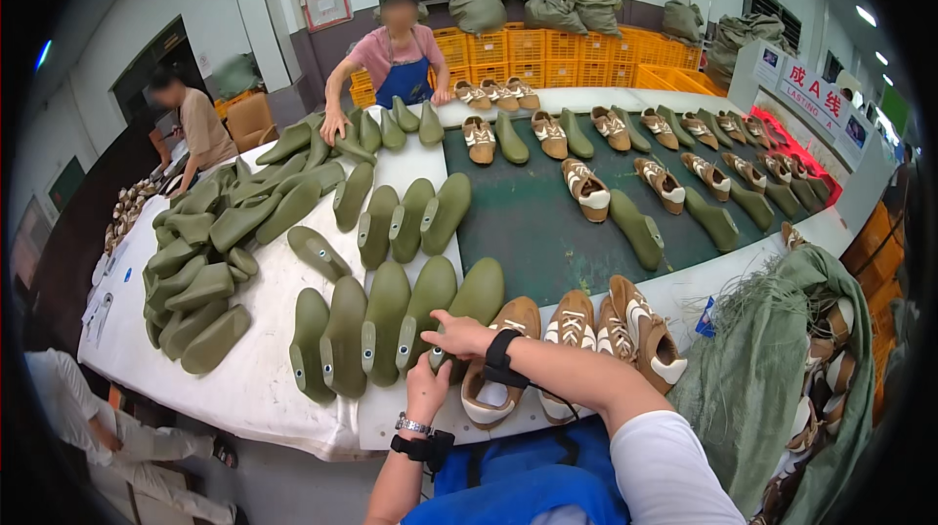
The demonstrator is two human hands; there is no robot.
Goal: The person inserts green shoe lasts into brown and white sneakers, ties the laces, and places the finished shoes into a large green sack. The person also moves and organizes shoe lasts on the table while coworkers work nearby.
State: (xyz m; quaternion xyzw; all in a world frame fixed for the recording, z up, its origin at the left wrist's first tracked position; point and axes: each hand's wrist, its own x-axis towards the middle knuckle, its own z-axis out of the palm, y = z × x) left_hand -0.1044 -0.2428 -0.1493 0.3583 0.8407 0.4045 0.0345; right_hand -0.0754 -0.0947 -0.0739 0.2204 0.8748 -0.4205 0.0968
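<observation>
A near row of dark green shoe lasts (344,330) stands on the white tabletop, heel ends toward me. My right hand (459,335) reaches across the right end of this row, its fingers curled over the rightmost last (481,289). Just below it, my left hand (427,390) is closed at that last's heel end; part of the grip is hidden. Beside my right forearm sit brown-and-white sneakers (570,322), the nearest one (489,398) partly under my wrist. A second group of upright lasts (411,217) stands farther back.
Piled lasts (210,232) cover the table's left side. A green conveyor belt (547,232) carries sneakers and lasts in rows. Opposite, a co-worker's hand (335,125) touches lasts. A green woven sack (752,369) of sneakers stands at right; orange crates (528,51) line the back.
</observation>
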